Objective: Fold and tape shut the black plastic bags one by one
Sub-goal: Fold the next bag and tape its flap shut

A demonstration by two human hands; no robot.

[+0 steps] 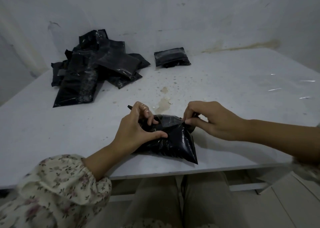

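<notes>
Worn white table (225,89): carrying everything, stained near the middle.
Heap of black plastic bags (90,68): piled far left, well apart from the hands; taped or still waiting, impossible to tell.
Bulging black plastic bag (174,141): at the near edge between both hands, top folded over, opaque, hiding its contents.
Flat taped black packet (171,57): alone at the back, sealed by the look of it.
Left hand (138,129): curled round the fold's left end, thumb pressing the plastic.
Right hand (207,118): pinching the tape's right end against the fold.
Clear tape strip (168,121): stretched across the fold.
Doing it well: keep the fold pinned tight, pull taut, smooth outward, wrap the end under without wrinkles.
</notes>
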